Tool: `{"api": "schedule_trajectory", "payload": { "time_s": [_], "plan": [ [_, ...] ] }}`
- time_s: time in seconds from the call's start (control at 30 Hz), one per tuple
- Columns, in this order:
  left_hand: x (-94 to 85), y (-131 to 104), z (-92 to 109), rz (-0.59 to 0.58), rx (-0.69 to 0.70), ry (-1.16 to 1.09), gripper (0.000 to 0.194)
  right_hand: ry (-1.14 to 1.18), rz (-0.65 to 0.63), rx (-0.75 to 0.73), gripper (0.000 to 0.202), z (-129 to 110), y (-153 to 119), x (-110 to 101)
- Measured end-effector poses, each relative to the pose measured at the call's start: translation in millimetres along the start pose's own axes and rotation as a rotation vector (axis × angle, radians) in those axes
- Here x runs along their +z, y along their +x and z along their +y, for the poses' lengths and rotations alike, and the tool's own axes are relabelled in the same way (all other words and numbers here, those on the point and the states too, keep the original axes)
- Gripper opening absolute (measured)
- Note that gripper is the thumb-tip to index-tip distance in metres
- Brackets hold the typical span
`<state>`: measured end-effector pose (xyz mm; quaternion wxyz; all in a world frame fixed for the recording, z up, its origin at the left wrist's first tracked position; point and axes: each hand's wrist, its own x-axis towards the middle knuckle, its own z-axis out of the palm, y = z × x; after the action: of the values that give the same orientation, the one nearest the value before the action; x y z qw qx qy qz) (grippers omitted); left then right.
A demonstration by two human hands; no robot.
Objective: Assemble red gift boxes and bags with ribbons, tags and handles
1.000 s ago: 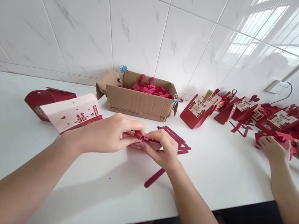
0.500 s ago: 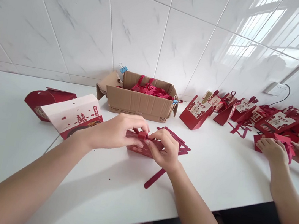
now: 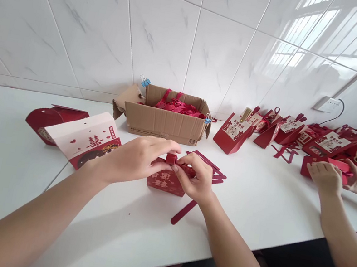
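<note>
A small red gift box (image 3: pixel 166 183) with pale printed characters stands on the white table, its front face showing below my hands. A red strap (image 3: pixel 171 158) curls into a loop at the top of the box. My left hand (image 3: pixel 139 160) pinches the strap from the left, thumb below and fingers above. From the right, my right hand (image 3: pixel 197 177) has thumb and fingertips closed on the strap's other side. Exactly where the strap ends go is hidden by my fingers. Several loose dark-red straps (image 3: pixel 184 212) lie behind and beside the box.
A cardboard box (image 3: pixel 162 124) full of red straps stands against the tiled wall. To the left are a red box (image 3: pixel 52 120) and an open printed card box (image 3: pixel 84 135). Finished-looking boxes (image 3: pixel 231 136) stand back right. Another person's hands (image 3: pixel 326 178) hold a red box at the right.
The gift box's front has tipped more into view, showing more of its print. Both my hands keep their pinch at the strap loop. The other person's hands have shifted slightly on their box.
</note>
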<state>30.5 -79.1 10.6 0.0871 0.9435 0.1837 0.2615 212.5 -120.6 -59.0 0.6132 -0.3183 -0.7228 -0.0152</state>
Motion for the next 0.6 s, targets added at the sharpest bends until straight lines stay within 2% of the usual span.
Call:
{"api": "schedule_trajectory", "payload": {
  "time_s": [0.1,0.27,0.47,0.6],
  "plan": [
    [0.5,0.5,3.0,0.002,0.012,0.063,0.030,0.013,-0.004,0.027,0.007,0.1,0.6,-0.4],
    [2.1,1.2,8.9,0.029,0.027,0.096,0.027,0.037,0.000,0.099,0.005,0.9,-1.3,-1.0],
    [2.6,2.5,9.4,0.007,-0.180,-0.075,0.028,0.260,0.074,0.446,0.025,3.0,-5.0,2.5],
    [0.6,4.7,9.2,0.007,-0.281,-0.167,0.031,0.370,-0.081,0.547,0.024,6.0,-1.7,0.3]
  ]
}}
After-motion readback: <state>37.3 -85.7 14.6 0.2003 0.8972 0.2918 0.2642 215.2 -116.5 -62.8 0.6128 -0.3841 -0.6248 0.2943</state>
